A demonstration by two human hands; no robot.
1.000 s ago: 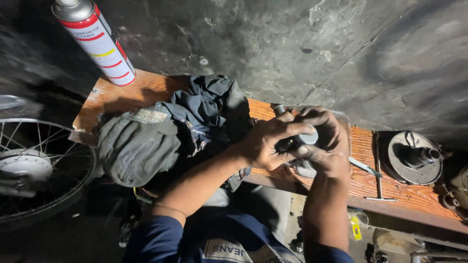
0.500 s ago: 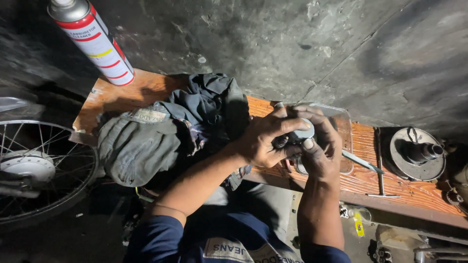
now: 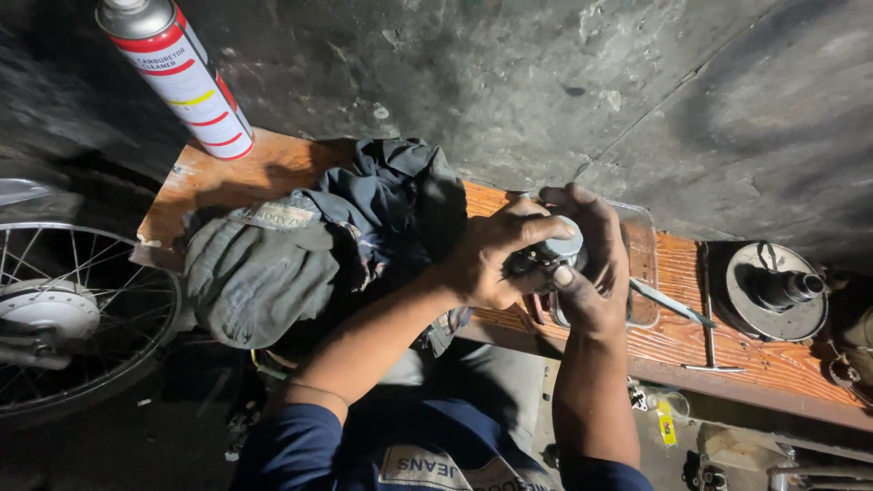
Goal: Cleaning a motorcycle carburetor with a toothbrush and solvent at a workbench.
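Both hands meet over a wooden plank. My left hand grips the dark body of a small round metal part with a silver top. My right hand wraps around the same part from the right, thumb pressed on its front. The part is held just above a shallow clear tray lying on the plank. Fingers hide most of the part.
A red-and-white spray can stands at the plank's left end. A heap of grey and dark cloth lies beside my left forearm. A round clutch-like assembly and thin tools rest at right. A spoked wheel sits at far left.
The hands have shifted slightly on the part, with the right hand turning more around it. The view has drifted a little; nothing else moved.
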